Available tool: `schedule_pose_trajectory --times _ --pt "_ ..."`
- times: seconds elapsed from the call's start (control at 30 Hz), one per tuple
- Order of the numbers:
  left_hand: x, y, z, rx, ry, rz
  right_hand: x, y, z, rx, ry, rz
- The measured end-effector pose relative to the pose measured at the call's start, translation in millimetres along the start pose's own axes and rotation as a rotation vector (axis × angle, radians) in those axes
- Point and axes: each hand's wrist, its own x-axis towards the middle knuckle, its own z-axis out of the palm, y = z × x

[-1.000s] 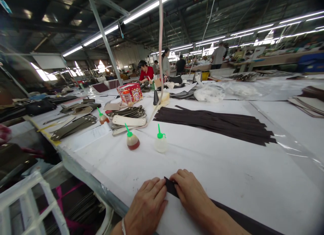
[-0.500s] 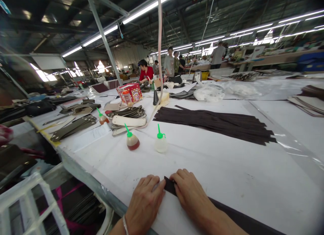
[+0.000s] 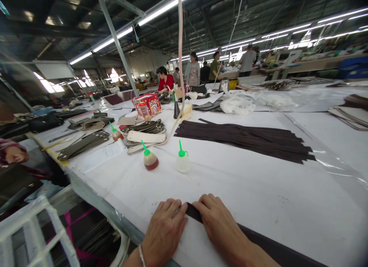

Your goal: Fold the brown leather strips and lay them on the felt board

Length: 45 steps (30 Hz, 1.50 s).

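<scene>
A long dark brown strip (image 3: pixel 267 242), which looks like leather or fabric, lies on the white table near its front edge and runs off to the lower right. My left hand (image 3: pixel 166 228) has its fingers together, with thumb and fingertip on the strip's far left end. Just to the right, my right hand (image 3: pixel 217 217) is closed on the same strip, fingers curled over it near that end. Part of the strip is hidden under my right hand and forearm. Beyond my hands stand two green-tipped squeeze bottles, one with reddish liquid (image 3: pixel 151 161) and one whitish (image 3: pixel 183 165).
A pile of dark strips (image 3: pixel 244 140) lies across the table's middle. Pale and black straps (image 3: pixel 146 136), a red patterned box (image 3: pixel 147 105) and a hanging hose (image 3: pixel 180 48) are farther back. A co-worker's hand (image 3: pixel 16 154) shows at left, above a white chair (image 3: pixel 43 228).
My right fingers have shifted slightly on the strip, whose end lies a little lower. A co-worker's hand has come into view at the left, and people in the background have moved.
</scene>
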Motion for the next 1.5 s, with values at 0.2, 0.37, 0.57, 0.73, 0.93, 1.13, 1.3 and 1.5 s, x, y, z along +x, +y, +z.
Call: schedule_pose_trajectory --times 0.2,0.37,0.57,0.73,0.93,1.13,1.3,1.5 --pt "-0.7 -0.2 0.9 0.0 -0.018 0.005 -2.8 -0.4 2.2 -0.069 -0.001 -0.054" --pt "-1.0 0.4 0.5 0.007 -0.012 0.003 -5.8 2.4 4.1 -0.095 0.01 -0.086" --pt "-0.7 1.6 -1.4 0.002 -0.029 -0.006 -4.6 3.1 3.3 -0.172 0.017 -0.148" --pt "-0.8 1.2 -3.3 -0.026 -0.031 -0.025 -2.9 3.5 3.1 -0.244 0.004 -0.191" --pt "-1.6 -9.9 -5.8 -0.183 -0.032 -0.071 -0.6 0.6 -0.2 -0.294 -0.021 -0.2" --pt "2.5 -7.2 3.5 -0.442 0.196 -0.186 5.4 -1.7 -5.4 -0.279 -0.069 -0.157" --pt "16.6 8.6 5.8 -0.473 0.149 -0.084 7.1 -1.6 -4.1 -0.252 -0.039 -0.049" --pt "16.3 3.1 8.3 -0.389 0.074 -0.052 3.2 1.3 -1.7 -0.19 0.031 -0.038"
